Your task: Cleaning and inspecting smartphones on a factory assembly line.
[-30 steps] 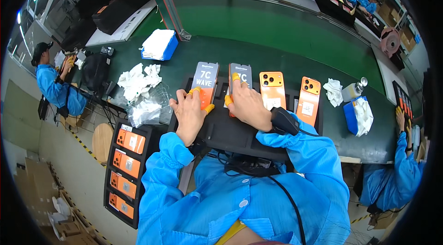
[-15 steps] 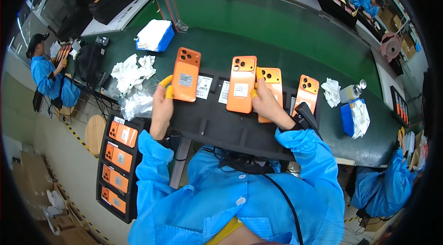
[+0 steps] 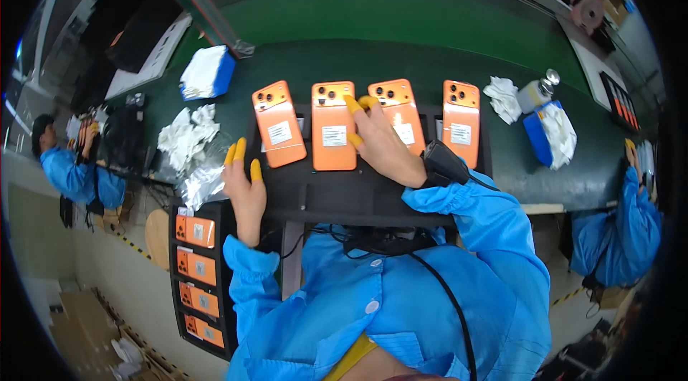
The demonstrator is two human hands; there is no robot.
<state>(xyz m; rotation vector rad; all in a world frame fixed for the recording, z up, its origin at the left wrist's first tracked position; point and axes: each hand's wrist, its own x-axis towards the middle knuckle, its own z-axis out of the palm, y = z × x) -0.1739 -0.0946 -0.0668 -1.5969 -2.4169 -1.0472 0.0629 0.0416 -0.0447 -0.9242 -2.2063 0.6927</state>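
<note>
Four orange phones lie back up in a row along the black tray: a tilted left phone (image 3: 289,154), a second phone (image 3: 334,155), a slightly tilted third phone (image 3: 393,98) and a right-hand phone (image 3: 461,155). Each bears a white label and a camera block. My left hand (image 3: 245,191) is open beside the left phone, apart from it, its fingers in yellow finger cots. Across the gap between the second and third phones reaches my right hand (image 3: 387,148), fingers spread, tips at the second phone's right edge. My right palm partly hides the third phone.
Beside my left arm, another black tray (image 3: 223,237) holds several orange phones. Crumpled white cloths (image 3: 188,134) and clear plastic (image 3: 204,184) lie left. Blue boxes of wipes stand back left (image 3: 208,73) and right (image 3: 550,134), with a pump bottle (image 3: 536,93) near the right one.
My left hand has let go of the left phone and drawn back toward me. The second phone now lies lower, beside the third, with my right fingers spread at its edge. The view has shifted.
</note>
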